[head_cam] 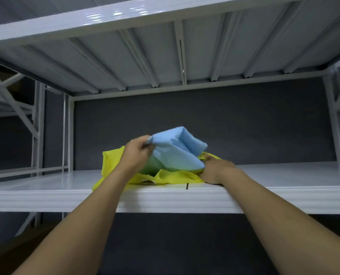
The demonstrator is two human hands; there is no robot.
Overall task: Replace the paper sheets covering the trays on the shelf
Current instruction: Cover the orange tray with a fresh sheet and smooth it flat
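Both arms reach up from the bottom of the frame to a white metal shelf (46,193) that crosses the middle of the picture. In the centre, on the shelf near its front edge, lies a crumpled yellow sheet (171,176), and a crumpled blue sheet (177,151) sits on top of it, rising higher than the yellow one. The left hand (136,153) is just left of centre; its fingers are closed around the upper left corner of the blue sheet and pinch it. The right hand (215,169) is just right of centre, low on the shelf; it touches the lower right edge of the blue sheet and presses on the yellow one, but whether its fingers grip either sheet I cannot tell. No tray can be made out under the sheets. Above, the ribbed underside of the next shelf (165,56) fills the upper part, and a dark grey wall (244,126) stands behind. At the left edge, another white rack (10,100) is visible.
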